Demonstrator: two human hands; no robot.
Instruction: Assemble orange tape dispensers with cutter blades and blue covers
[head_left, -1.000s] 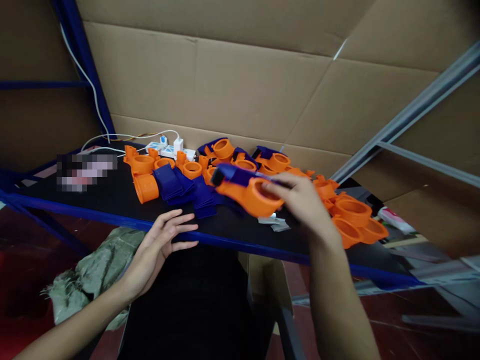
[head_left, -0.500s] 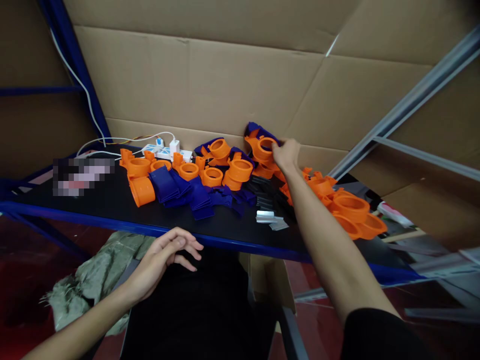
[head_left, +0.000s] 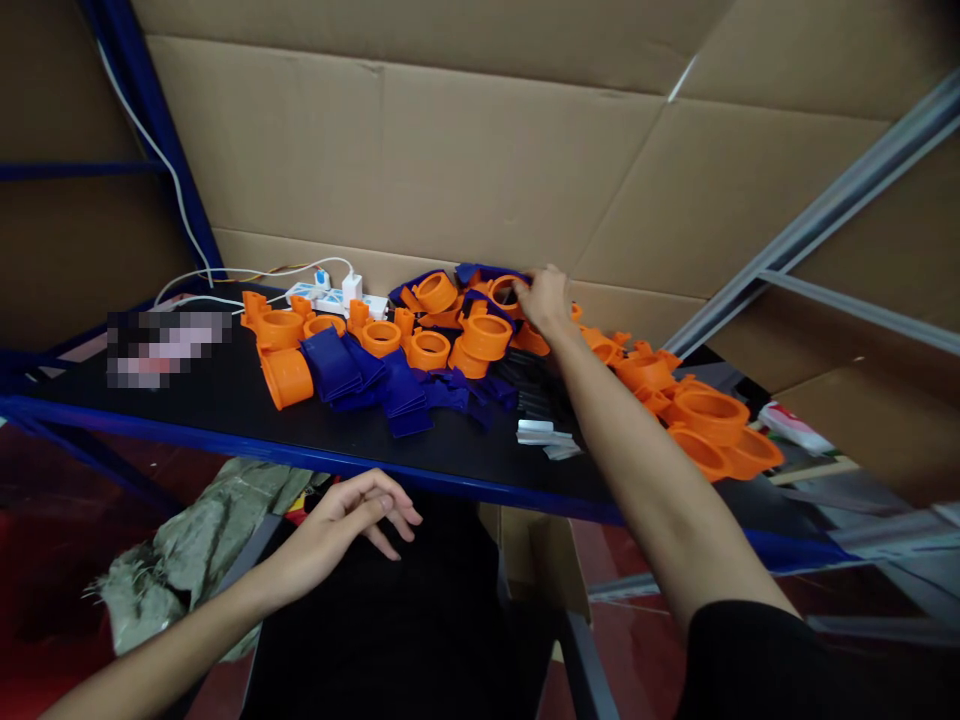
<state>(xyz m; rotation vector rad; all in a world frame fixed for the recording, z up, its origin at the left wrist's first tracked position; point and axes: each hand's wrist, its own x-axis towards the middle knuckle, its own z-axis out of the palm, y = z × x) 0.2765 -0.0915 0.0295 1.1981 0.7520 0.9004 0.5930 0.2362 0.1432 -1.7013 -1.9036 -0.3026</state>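
At the back of the table, my right hand (head_left: 545,300) has its fingers closed on the rim of an orange plastic ring (head_left: 498,297) with a dark blue flap (head_left: 480,271) behind it. That piece sits low among the others, against another orange ring with blue parts (head_left: 436,292) on its left. My left hand (head_left: 356,520) hovers over my lap before the table edge, fingers loosely bent and apart, holding nothing. Nearer the front lie stacked dark blue plates (head_left: 341,370), black strips (head_left: 534,385) and small silvery metal pieces (head_left: 545,434).
More orange rings (head_left: 709,412) are heaped at the right, beyond my forearm. A white power strip (head_left: 367,303) with cables lies at the back left. Cardboard (head_left: 450,150) walls the rear, and blue metal posts (head_left: 161,130) frame the left. A greenish sack (head_left: 202,530) lies below.
My right hand has moved left and down with the orange ring and its blue flap, bringing it beside the other assembled pieces. The left hand has shifted slightly right.
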